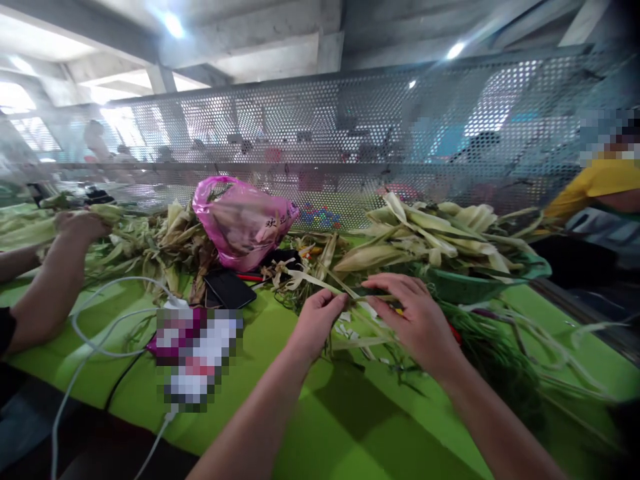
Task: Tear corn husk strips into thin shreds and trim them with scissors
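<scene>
Pale strips of corn husk [306, 276] run between my two hands above the green table [370, 427]. My left hand [323, 317] pinches a strip between thumb and fingers. Just to its right, my right hand [413, 317] is closed on the same strips, its fingers bent over them. Loose husk ends hang down below both hands. Behind my right hand a green basin [475, 287] holds a heap of corn husks [425, 233]. A bundle of thin green strands [493, 347] lies to the right of that hand.
A pink plastic bag [240, 220] stands beyond a black phone [230, 290]. White cables [75, 373] and a purple packet [173, 337] lie at the left. A perforated metal screen [300, 127] borders the table. Another person's hands [83, 227] handle husks at left; someone in yellow [595, 187] sits right.
</scene>
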{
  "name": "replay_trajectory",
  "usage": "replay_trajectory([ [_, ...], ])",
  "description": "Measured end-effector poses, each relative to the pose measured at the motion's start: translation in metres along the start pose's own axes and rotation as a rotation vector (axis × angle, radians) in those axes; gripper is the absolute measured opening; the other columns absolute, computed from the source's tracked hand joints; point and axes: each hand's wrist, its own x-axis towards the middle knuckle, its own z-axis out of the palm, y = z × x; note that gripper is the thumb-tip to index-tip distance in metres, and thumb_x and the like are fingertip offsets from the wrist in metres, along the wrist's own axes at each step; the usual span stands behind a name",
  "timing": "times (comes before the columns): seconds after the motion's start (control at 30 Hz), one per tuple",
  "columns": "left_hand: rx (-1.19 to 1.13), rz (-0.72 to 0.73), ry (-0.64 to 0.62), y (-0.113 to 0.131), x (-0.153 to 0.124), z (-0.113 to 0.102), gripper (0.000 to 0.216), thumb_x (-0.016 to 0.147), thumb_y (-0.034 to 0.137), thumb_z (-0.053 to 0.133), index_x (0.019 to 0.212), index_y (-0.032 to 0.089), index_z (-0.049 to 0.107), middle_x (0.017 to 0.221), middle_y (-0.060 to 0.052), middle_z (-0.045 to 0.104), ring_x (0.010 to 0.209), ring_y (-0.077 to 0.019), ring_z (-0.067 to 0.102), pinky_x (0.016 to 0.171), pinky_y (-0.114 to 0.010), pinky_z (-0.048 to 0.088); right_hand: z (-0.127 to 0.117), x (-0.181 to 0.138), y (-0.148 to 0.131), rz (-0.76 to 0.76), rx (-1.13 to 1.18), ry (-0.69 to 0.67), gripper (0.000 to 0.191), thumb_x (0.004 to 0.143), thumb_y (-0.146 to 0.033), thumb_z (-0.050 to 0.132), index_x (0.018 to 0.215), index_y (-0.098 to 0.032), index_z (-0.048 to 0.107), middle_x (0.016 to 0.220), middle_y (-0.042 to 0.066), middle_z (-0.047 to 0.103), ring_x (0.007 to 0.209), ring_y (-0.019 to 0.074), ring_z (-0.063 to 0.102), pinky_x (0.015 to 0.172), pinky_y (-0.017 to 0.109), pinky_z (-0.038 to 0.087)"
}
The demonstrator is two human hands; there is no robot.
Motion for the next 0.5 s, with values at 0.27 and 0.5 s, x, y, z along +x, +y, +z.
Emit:
replay_trajectory([
  [0.27, -0.243, -0.04, 0.021, -0.003, -0.001, 0.004, 0.035, 0.063, 0.041, 0.077, 0.083, 0.015, 0.066, 0.073, -0.001, 0.063, 0.067, -0.0113, 0.055, 0.068, -0.024, 0.043, 0.012, -0.005, -0.013, 0.111, 0.003, -0.116, 0.018, 0.089, -0.034, 0.054, 0.09, -0.022, 0.067, 0.088, 0.005, 0.071, 0.086, 0.0243, 0.06, 0.077, 0.037, 0.045],
  [0.5, -0.114, -0.104, 0.05, -0.003, 0.0, -0.002, 0.04, 0.064, 0.049, 0.075, 0.079, 0.013, 0.064, 0.063, 0.002, 0.052, 0.052, -0.0061, 0.041, 0.05, -0.021, 0.031, 0.02, -0.008, -0.017, 0.189, 0.138, -0.165, 0.016, 0.089, -0.029, 0.051, 0.086, -0.022, 0.065, 0.088, 0.006, 0.07, 0.081, 0.0227, 0.063, 0.074, 0.034, 0.047],
])
